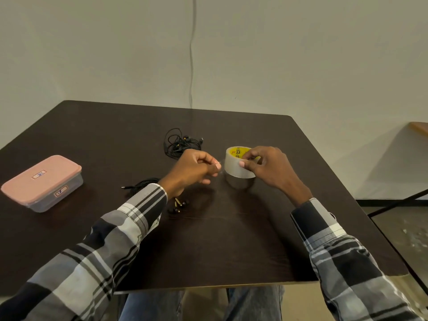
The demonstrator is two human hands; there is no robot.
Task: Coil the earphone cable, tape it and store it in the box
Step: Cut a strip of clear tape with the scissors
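Note:
A roll of clear tape [236, 169] with a yellow core is held just above the dark table [231, 239]. My right hand [268, 169] grips the roll, fingers curled over its top. My left hand [195, 167] pinches the free end of the tape and holds a short clear strip stretched from the roll. A coiled black earphone cable [141, 184] lies beside my left wrist, its earbuds [177, 206] below the hand. A second tangled black earphone [179, 143] lies farther back. The pink-lidded box [42, 181] stands shut at the left.
The table's right edge drops to the floor, where a black rod [398, 202] runs. A thin cord [191, 54] hangs down the wall behind the table. My knees show under the near edge.

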